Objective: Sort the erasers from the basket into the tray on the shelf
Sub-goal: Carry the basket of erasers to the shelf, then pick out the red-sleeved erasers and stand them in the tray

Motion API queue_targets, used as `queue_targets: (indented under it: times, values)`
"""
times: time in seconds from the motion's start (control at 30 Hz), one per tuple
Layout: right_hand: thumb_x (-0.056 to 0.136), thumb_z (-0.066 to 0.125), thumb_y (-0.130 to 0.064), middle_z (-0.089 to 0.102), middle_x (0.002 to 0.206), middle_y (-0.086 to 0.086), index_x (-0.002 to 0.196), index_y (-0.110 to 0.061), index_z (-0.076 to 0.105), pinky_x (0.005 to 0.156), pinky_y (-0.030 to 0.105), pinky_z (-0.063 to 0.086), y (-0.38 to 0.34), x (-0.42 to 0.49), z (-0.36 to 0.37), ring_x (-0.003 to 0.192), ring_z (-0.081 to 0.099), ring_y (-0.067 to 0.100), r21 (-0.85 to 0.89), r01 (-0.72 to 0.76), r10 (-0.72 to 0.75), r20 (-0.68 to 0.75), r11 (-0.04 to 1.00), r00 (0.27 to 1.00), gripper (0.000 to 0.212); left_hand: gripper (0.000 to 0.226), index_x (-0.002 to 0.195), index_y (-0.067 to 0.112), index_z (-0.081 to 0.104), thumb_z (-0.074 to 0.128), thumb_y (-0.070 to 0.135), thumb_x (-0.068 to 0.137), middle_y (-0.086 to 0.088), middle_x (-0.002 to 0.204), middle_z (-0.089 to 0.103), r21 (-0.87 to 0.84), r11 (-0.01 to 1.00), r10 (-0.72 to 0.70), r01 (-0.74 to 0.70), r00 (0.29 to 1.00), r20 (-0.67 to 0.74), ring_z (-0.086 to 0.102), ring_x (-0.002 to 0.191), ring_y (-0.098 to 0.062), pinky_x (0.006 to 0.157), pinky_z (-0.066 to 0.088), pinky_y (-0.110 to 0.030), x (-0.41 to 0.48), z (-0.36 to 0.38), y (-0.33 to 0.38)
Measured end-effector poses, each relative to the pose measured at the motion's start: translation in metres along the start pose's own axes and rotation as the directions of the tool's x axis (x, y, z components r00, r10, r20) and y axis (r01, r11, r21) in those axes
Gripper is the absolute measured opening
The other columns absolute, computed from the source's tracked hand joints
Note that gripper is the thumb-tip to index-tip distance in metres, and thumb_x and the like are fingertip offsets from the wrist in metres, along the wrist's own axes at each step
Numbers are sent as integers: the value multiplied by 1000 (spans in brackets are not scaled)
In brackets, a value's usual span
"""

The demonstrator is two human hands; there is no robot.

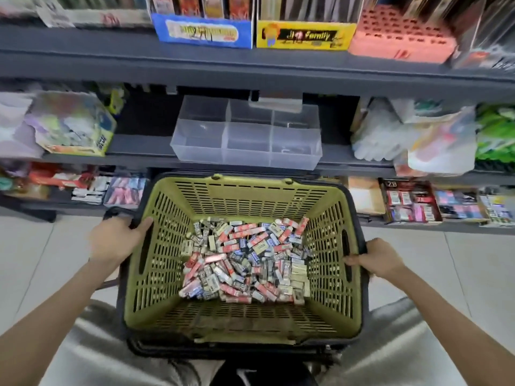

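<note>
The left hand (119,238) and right hand (376,260), in the head view, each curl fingers over a side rim of the basket (164,274). The erasers (245,257) heaped inside look light and stiff; pinch one across its long sides. The tray (245,151) stands on the shelf (139,146) just beyond.

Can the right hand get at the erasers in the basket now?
Probably yes. The erasers lie uncovered in the open basket, with nothing over them. The right hand grips the basket's rim, so it must let go first.
</note>
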State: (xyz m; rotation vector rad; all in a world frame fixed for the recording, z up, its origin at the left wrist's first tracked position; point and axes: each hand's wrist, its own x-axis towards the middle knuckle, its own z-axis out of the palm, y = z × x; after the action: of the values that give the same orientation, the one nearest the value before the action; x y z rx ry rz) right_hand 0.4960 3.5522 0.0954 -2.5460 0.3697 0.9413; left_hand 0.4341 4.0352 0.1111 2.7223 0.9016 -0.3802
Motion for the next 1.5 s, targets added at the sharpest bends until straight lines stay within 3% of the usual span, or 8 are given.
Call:
queue_targets:
  times: [0.1, 0.17, 0.3, 0.4, 0.6, 0.8, 1.2, 1.5]
  values:
    - [77, 52, -69, 54, 39, -4, 46, -16, 53, 46, 23, 36, -5, 4, -14, 41, 55, 8, -356, 95, -103, -6, 930, 995, 61, 41, 101, 4, 65, 63, 42, 88, -21, 77, 66, 42, 993, 113, -107, 978, -178, 63, 78, -39, 65, 47, -37, 12, 2, 6]
    - [78, 51, -69, 50, 49, -2, 58, -13, 48, 46, 25, 35, -12, 7, -17, 49, 53, 18, -511, 145, -310, -254, 847, 916, 60, 40, 108, 1, 57, 70, 29, 83, -29, 93, 64, 43, 969, 246, -244, 927, -282, 61, 88, -46, 71, 49, -47, 23, 2, 17]
    - [76, 69, -47, 62, 82, 17, 84, -3, 60, 64, 38, 44, -45, 14, -3, 77, 58, 35, -657, 253, -688, -571, 710, 448, 46, 57, 128, 1, 49, 73, 18, 80, -35, 106, 56, 182, 889, 457, -420, 823, -337, 52, 99, -51, 79, 44, -55, 41, 12, 40]
    - [74, 74, -37, 62, 79, 10, 82, -8, 64, 65, 36, 46, -68, 24, 24, 76, 58, 31, -706, 450, -838, -465, 546, 286, 32, 63, 137, 11, 44, 72, 22, 81, -32, 110, 51, 180, 878, 478, -444, 797, -369, 52, 100, -52, 77, 46, -55, 47, 27, 42]
    - [87, 56, -47, 64, 105, 1, 109, -18, 60, 88, 35, 47, -79, 47, 73, 102, 56, 21, -543, 623, -802, -178, 563, 570, 37, 68, 148, 21, 30, 62, 29, 88, -29, 131, 42, 197, 890, 455, -411, 813, -364, 54, 104, -51, 78, 47, -53, 36, 33, 34]
    - [88, 54, -47, 62, 108, 3, 112, -17, 57, 87, 36, 48, -68, 64, 69, 102, 56, 23, -657, 549, -744, -28, 517, 667, 38, 70, 150, 29, 20, 58, 31, 90, -23, 143, 32, 112, 916, 401, -386, 872, -280, 53, 110, -48, 86, 46, -50, 30, 29, 43]
    - [94, 54, -29, 56, 124, 13, 125, -6, 50, 96, 40, 44, -138, 126, 156, 115, 53, 29, -516, 689, -707, 207, 509, 676, 39, 73, 148, 26, 21, 61, 29, 88, -18, 124, 43, 166, 915, 401, -367, 866, -297, 55, 100, -39, 70, 45, -43, 14, 43, 72]
    - [90, 52, -9, 55, 120, 9, 140, -23, 36, 87, 40, 47, -122, 155, 162, 111, 47, 28, -571, 772, -795, 313, 279, 519, 55, 72, 148, 24, 25, 62, 27, 86, -20, 122, 43, 209, 927, 367, -312, 872, -323, 55, 97, -40, 65, 41, -40, 13, 45, 73]
